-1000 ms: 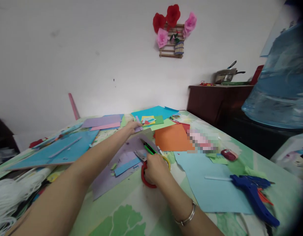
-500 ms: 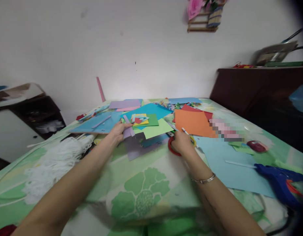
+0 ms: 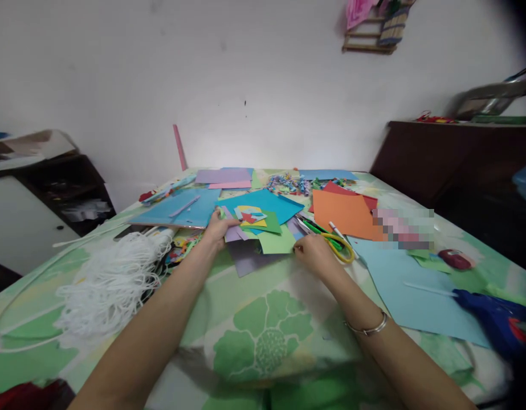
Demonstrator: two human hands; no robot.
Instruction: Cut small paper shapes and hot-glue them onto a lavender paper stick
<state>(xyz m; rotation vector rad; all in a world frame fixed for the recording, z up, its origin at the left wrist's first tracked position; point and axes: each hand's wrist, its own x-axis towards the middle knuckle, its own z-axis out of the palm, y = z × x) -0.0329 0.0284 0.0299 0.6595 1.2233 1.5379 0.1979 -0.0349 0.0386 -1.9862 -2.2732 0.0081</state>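
Observation:
My left hand [image 3: 219, 228] is closed on the left side of a stack of coloured paper pieces; a green piece [image 3: 271, 221] and a yellow piece with red on it lie on top. At the lower right edge of the light green paper [image 3: 277, 242], my right hand [image 3: 313, 250] has its fingers pressed together; whether they grip the paper is hard to make out. Scissors with yellow handles [image 3: 346, 253] and green-handled scissors [image 3: 316, 228] lie just beyond the right hand. Purple paper [image 3: 249, 259] shows under the stack.
White cord [image 3: 113, 285] lies in a heap at the left, near a blue sheet [image 3: 177, 208]. Orange paper [image 3: 346, 213], light blue paper [image 3: 408, 285] and a blue glue gun [image 3: 493, 316] are at the right. Curled paper bits [image 3: 288, 184] lie at the back.
The red-handled scissors at my right hand are no longer visible, and that hand is now at the light green paper's edge. The view has shifted slightly left.

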